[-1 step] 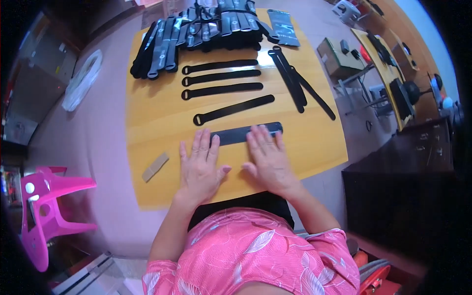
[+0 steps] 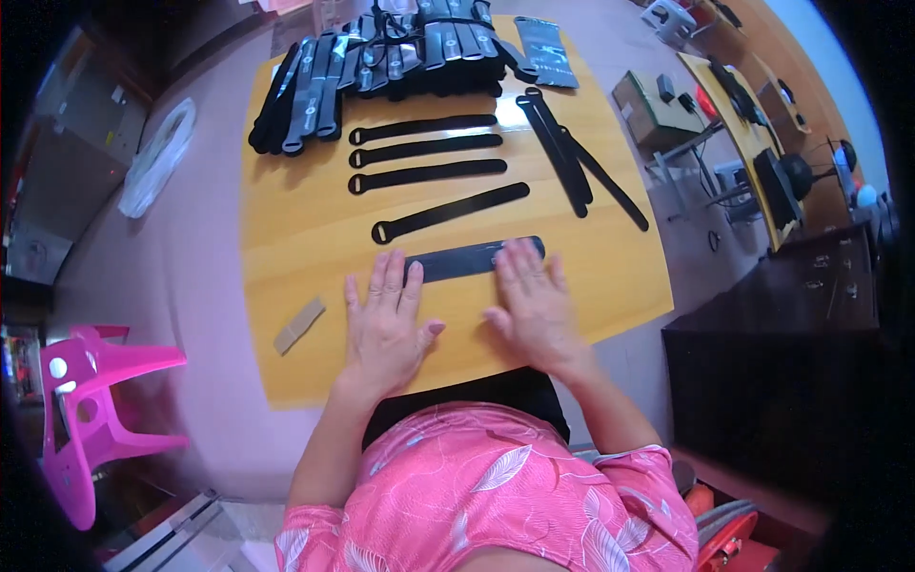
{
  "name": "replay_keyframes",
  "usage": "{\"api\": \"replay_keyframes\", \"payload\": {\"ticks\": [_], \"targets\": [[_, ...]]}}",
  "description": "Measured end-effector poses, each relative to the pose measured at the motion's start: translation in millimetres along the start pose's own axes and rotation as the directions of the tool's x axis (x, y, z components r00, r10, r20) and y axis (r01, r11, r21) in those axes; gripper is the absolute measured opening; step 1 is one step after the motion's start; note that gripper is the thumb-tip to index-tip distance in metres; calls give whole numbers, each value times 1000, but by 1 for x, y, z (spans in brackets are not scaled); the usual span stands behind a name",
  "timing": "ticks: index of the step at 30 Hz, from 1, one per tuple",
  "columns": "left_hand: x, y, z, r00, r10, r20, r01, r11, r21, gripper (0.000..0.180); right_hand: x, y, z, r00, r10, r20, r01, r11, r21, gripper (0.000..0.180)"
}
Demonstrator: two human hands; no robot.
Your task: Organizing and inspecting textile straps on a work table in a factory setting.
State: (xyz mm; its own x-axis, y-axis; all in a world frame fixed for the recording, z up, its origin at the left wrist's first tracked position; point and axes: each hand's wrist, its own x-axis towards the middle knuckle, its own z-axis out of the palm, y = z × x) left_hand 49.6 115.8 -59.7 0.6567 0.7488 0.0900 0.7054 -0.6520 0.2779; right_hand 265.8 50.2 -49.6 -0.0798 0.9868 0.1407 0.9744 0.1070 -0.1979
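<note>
A dark, narrow plastic sleeve (image 2: 456,260) lies flat on the wooden table in front of me. The fingertips of my left hand (image 2: 386,324) rest at its left end, fingers stretched out and thumb apart. My right hand (image 2: 536,310) lies flat with its fingers spread over the sleeve's right part, slightly blurred. Whatever the sleeve contains is not visible. Just beyond it is a black strap with a loop end (image 2: 450,214). Farther off, several more black straps (image 2: 429,175) lie side by side.
Loose black straps (image 2: 562,157) lie at the right. Packed straps (image 2: 419,52) are heaped along the far edge, beside a grey packet (image 2: 545,52). A folded brown piece (image 2: 299,326) sits at the left. A pink stool (image 2: 110,410) and a dark cabinet (image 2: 762,334) flank the table (image 2: 305,243).
My right hand has slid a little to the right along the sleeve. My left hand stays at the left end.
</note>
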Motion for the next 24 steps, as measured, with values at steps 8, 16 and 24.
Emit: {"api": "replay_keyframes", "payload": {"ticks": [8, 16, 24], "targets": [[5, -2, -8, 999, -4, -34, 5, 999, 34, 58, -15, 34, -8, 995, 100, -12, -101, 993, -68, 66], [75, -43, -22, 941, -187, -281, 183, 982, -41, 14, -14, 25, -31, 972, 91, -218, -35, 968, 247, 58], [76, -27, -38, 937, 77, -342, -140, 977, -163, 9, 4, 2, -36, 965, 26, -260, 65, 939, 336, 50]]}}
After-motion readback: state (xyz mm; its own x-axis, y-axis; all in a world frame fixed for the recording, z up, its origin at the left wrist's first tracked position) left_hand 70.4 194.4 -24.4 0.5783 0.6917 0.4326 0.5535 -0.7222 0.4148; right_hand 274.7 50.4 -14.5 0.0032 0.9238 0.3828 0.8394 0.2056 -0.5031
